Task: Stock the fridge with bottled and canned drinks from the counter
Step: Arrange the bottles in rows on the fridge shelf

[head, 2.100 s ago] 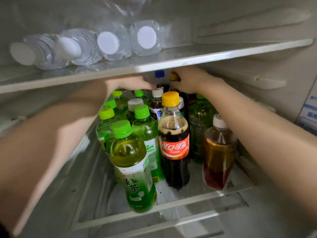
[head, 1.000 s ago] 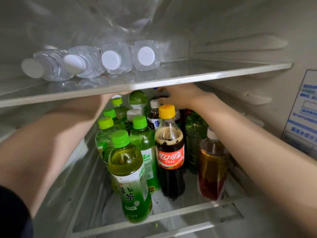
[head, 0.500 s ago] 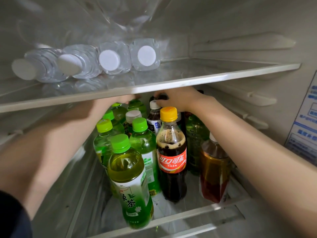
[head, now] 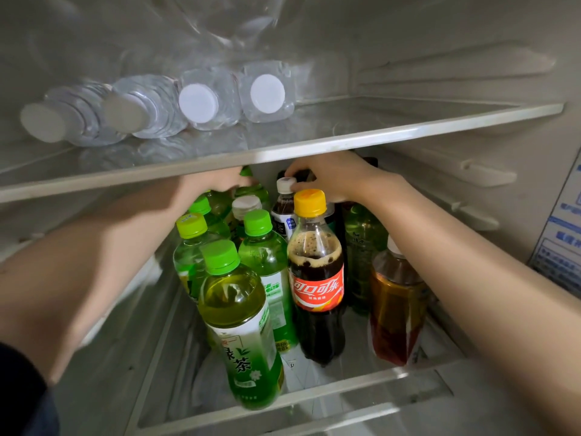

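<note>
**LOWER SHELF: BACK-ROW ADJUSTMENT**

Landmark: the cola, upright at the front of the lower shelf.

**Hands.** Both arms reach past the cola to the rows behind it.
- The right hand is behind and just above the cola. Its thumb and forefinger pinch the cap of the white-cap bottle, which stands behind the cola, slightly to its left.
- The left hand is behind and left of the cola. It is blurred and half hidden by the rim of the upper shelf, so I cannot tell whether it grips anything.

**Reason for layout (judgement).** The bottles around the cola stand upright and packed close, probably to fit as many as possible. Handling by the caps suits the narrow gap under the upper shelf. The water bottles, above and left of the cola, lie on their sides with caps outward.

**Counts.**
- Cola: one.
- Green-cap bottles, left of and behind the cola: five visible.
- Amber bottle, right of the cola: one.
- Dark-green bottle, behind and right of the cola: one.
- Grey-cap bottle, behind and left of the cola: one.
- White-cap bottle: one.
- Water bottles: four.
- Cans: none visible.

The counter is not in view.
</note>
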{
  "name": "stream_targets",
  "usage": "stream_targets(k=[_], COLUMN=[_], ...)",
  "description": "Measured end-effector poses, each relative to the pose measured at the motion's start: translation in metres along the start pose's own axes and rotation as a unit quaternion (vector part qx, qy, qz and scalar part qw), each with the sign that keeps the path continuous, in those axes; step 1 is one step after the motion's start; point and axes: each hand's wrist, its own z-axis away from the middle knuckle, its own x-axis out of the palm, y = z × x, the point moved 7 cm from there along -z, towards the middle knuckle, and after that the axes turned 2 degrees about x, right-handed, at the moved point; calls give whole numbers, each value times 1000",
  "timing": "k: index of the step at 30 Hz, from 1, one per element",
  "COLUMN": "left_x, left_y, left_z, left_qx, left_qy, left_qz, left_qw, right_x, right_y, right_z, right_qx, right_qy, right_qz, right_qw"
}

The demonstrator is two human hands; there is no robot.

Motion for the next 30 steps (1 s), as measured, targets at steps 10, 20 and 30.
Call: stream_targets(k=[10, 20, 30], left_x=[-3, -14, -21], left_y=[-1, -27, -51], left_z=[22, 36, 35], left_qx=[-2, -21, -28], left_qy=[17, 52, 120], left_qz=[37, 2, 67], left_qw=[999, 998, 990], right_x=[4, 4, 8], right_y=[2, 2, 4], right_z=[-5, -6, -6], right_qx=[-6, -1, 8], right_qy=[-1, -4, -20], right_qz=[-12, 8, -20], right_qw=[1000, 1000, 1000])
